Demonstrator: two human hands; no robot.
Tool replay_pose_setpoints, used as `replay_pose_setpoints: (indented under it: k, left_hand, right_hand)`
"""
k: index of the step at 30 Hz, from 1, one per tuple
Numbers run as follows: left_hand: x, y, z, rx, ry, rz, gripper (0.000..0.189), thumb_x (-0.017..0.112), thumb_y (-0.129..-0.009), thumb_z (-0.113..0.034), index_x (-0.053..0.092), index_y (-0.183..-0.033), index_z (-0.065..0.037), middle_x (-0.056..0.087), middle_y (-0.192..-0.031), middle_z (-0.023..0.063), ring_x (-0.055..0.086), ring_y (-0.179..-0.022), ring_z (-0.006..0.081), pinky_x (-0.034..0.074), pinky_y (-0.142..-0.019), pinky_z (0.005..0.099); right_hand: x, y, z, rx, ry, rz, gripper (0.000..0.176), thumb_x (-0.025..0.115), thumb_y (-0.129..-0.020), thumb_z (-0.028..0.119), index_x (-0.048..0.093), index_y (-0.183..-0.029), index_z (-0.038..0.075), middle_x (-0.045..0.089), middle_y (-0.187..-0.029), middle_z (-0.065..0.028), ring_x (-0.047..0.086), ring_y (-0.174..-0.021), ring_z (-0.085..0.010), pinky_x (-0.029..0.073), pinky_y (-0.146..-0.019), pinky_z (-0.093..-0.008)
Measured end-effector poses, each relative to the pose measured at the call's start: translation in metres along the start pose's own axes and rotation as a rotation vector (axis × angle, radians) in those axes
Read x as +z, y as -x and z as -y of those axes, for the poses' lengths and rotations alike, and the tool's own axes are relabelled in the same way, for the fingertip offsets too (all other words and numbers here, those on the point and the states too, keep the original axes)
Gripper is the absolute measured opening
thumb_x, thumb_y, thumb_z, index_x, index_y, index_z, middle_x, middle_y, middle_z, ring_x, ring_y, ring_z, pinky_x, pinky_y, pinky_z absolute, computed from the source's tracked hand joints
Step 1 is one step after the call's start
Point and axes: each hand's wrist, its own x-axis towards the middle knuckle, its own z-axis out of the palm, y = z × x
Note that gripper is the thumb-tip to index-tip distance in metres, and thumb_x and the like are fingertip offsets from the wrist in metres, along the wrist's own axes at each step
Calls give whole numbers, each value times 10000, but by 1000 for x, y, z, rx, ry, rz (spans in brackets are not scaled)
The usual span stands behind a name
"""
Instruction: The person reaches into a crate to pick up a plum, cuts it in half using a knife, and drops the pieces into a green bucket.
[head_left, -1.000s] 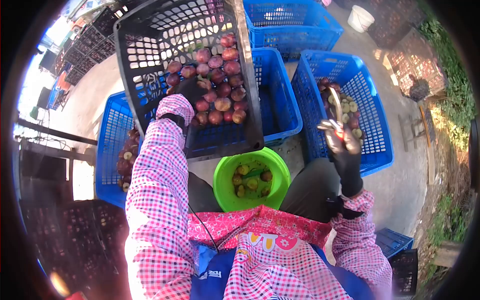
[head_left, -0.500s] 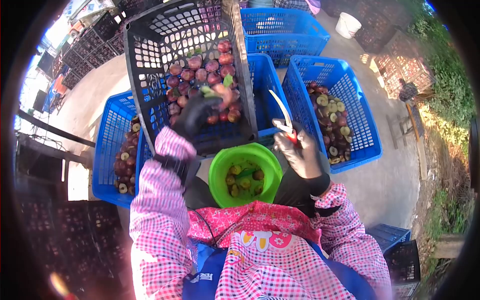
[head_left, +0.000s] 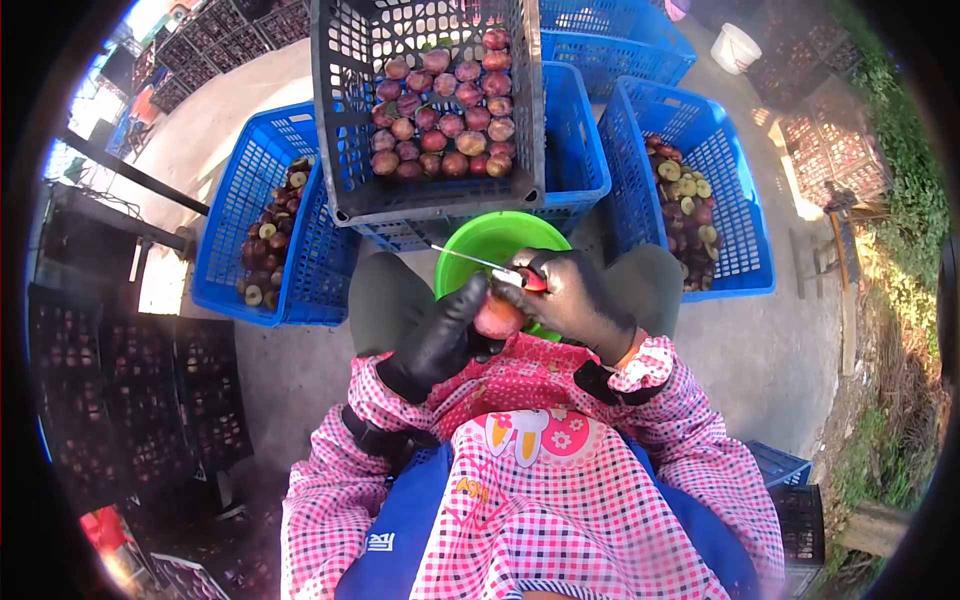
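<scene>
Close to my lap, my left hand (head_left: pixel 440 338), in a black glove, holds a reddish plum (head_left: pixel 498 315) with its fingers wrapped round it. My right hand (head_left: pixel 572 300), gloved too, grips the red handle of a knife (head_left: pixel 463 257); its thin blade points up and left. The right fingers meet the top of the plum. Below and behind both hands is a green bucket (head_left: pixel 490 232), its inside mostly hidden by them. Beyond the bucket, a black crate (head_left: pixel 428 205) of whole plums (head_left: pixel 450 125) tilts toward me.
Blue crates of cut fruit stand at the left (head_left: pixel 225 225) and right (head_left: pixel 745 235). Another blue crate (head_left: pixel 580 130) is under the black one. A white bucket (head_left: pixel 735 50) stands at the back right; stacked dark crates (head_left: pixel 150 400) fill the left side.
My left hand has come back from the black crate to my lap with a plum. My right hand has brought the knife in to it. The view has tilted down.
</scene>
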Motion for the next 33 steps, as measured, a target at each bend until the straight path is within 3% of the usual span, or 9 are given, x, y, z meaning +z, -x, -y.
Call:
replay_pose_setpoints:
  k: [3, 4, 7, 13, 15, 17, 19, 23, 33]
  left_hand:
    - [-5, 7, 5, 153, -444, -60, 496, 429, -1002, -542, 530, -1287, -150, 615, -894, -19, 524, -660, 60, 410, -565, 214]
    - [12, 13, 2, 247, -504, -166, 432, 447, -1017, -481, 537, -1254, -132, 581, -852, -16, 498, -659, 45, 388, -560, 208]
    - [-7, -8, 15, 449, -260, -314, 409, 456, -1023, -450, 539, -1245, -117, 575, -836, -20, 482, -640, 43, 377, -552, 206]
    - [-28, -12, 13, 548, -61, -223, 412, 460, -1035, -372, 475, -1310, -66, 585, -1160, 60, 587, -990, 136, 488, -804, 273]
    - [-29, -7, 21, 517, -138, -102, 474, 414, -1047, -389, 422, -1400, -72, 550, -1244, 74, 560, -1097, 157, 481, -900, 301]
    - [-25, -9, 28, 524, -219, -101, 505, 389, -1039, -437, 449, -1365, -56, 570, -1204, 68, 567, -1055, 147, 474, -874, 294]
    - [-16, -10, 28, 559, -384, -109, 600, 340, -1023, -532, 504, -1297, -24, 608, -1124, 55, 580, -972, 128, 459, -822, 281]
    - [-26, -4, 22, 334, -145, -79, 641, 332, -991, -610, 516, -1260, -57, 608, -970, 32, 573, -758, 98, 475, -639, 246]
    - [-12, 1, 18, 471, -552, -151, 534, 419, -1030, -450, 441, -1378, -46, 620, -1023, 59, 583, -728, 92, 473, -585, 214]
  right_hand:
    - [10, 14, -5, -39, -178, -28, 234, 715, -862, 213, 650, -982, 22, 665, -853, -173, 658, -774, -309, 502, -710, -374]
    - [17, 16, -7, -48, -347, -85, 250, 690, -899, 202, 634, -1034, -1, 670, -877, -126, 643, -780, -214, 498, -724, -341]
    - [22, 33, -1, 103, -536, -32, 270, 654, -944, 216, 621, -1079, -16, 654, -907, -69, 593, -823, -129, 488, -742, -306]
    - [18, 35, -17, 313, -569, -150, 341, 664, -946, 252, 608, -1142, -22, 640, -951, -30, 557, -863, -85, 481, -763, -273]
    - [21, 32, -16, 86, -518, -231, 358, 674, -937, 238, 600, -1174, -20, 637, -940, -21, 554, -859, -83, 485, -771, -272]
    - [18, 30, -5, 115, -604, -154, 379, 692, -919, 217, 595, -1194, -25, 658, -955, -63, 591, -855, -114, 496, -789, -293]
    - [21, 25, 3, 4, -275, -134, 385, 702, -909, 207, 593, -1191, -32, 667, -977, -121, 641, -863, -183, 508, -795, -326]
    - [26, 26, 4, 26, -379, -388, 295, 662, -937, 213, 600, -1102, -25, 664, -942, -152, 665, -861, -249, 520, -767, -354]
    - [24, 21, 0, -151, 130, -242, 226, 734, -781, 108, 655, -976, 25, 635, -886, -160, 642, -776, -357, 513, -687, -409]
